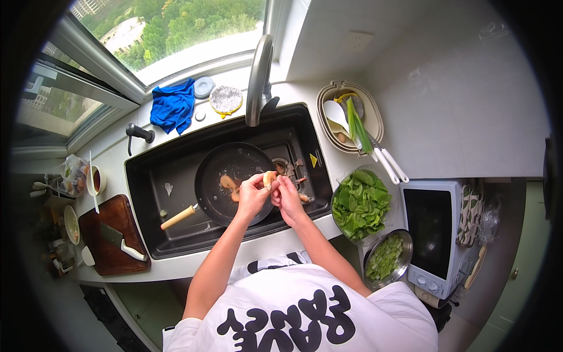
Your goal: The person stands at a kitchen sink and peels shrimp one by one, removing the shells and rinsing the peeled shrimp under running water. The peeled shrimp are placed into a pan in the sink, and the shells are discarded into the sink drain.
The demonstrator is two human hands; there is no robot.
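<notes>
A shrimp [269, 178], pale orange, is pinched between my left hand [252, 196] and my right hand [287, 198], with the fingers of both closed on it. Both hands are over the right side of a black frying pan [218, 170] that lies inside the dark sink [176, 246]. More shrimp [227, 182] lie in the pan in what looks like a little water. Its wooden handle [179, 217] points to the lower left. Shell scraps lie around the drain [281, 165] beside my right hand, and another shrimp piece [304, 198] is just right of it.
The faucet [259, 82] arches over the sink's back edge. Leafy greens [362, 202] and a bowl of chopped greens [384, 261] stand at the right, near a microwave [433, 229]. At the left, a cleaver [120, 239] lies on a brown cutting board [105, 217]. A blue cloth [173, 105] sits behind.
</notes>
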